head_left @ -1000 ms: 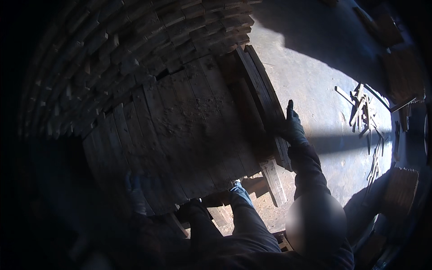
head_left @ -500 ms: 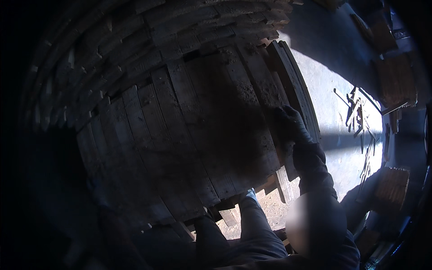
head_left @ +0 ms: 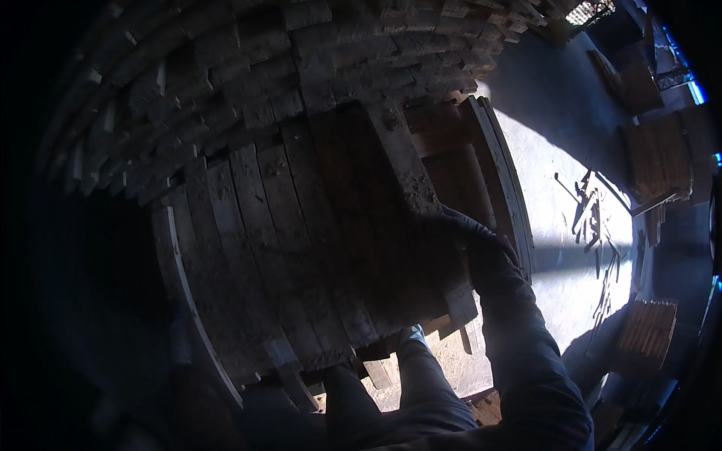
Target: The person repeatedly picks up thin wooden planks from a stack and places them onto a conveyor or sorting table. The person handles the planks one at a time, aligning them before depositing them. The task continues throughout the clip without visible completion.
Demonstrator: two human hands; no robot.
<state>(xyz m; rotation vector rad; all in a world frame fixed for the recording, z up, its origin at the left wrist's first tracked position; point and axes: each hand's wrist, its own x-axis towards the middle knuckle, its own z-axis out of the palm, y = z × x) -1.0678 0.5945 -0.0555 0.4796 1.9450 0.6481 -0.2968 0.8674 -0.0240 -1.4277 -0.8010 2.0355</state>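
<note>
A layer of dusty wooden planks [head_left: 278,218] lies side by side in deep shade in front of me. My right hand [head_left: 462,225] reaches in from the right and is closed at the right edge of a loose plank [head_left: 402,158]; its fingertips are lost in shadow. This plank sits a little askew, with a brown gap beside it. At the left, another plank [head_left: 197,301] shows a pale edge, tilted up from the layer. My left hand [head_left: 180,338] is a dim bluish smear next to that plank, and its fingers cannot be made out.
A high stack of boards [head_left: 338,60] rises beyond the planks. On the sunlit floor to the right lies a heap of thin wood strips [head_left: 590,207]. Bundled wood stacks [head_left: 658,154] [head_left: 647,334] stand farther right. My legs [head_left: 425,376] are close to the near side.
The right-hand plank has shifted left, uncovering a brown gap, and my right hand has moved left and slightly nearer. At the left a plank edge has tipped up. The view has shifted slightly.
</note>
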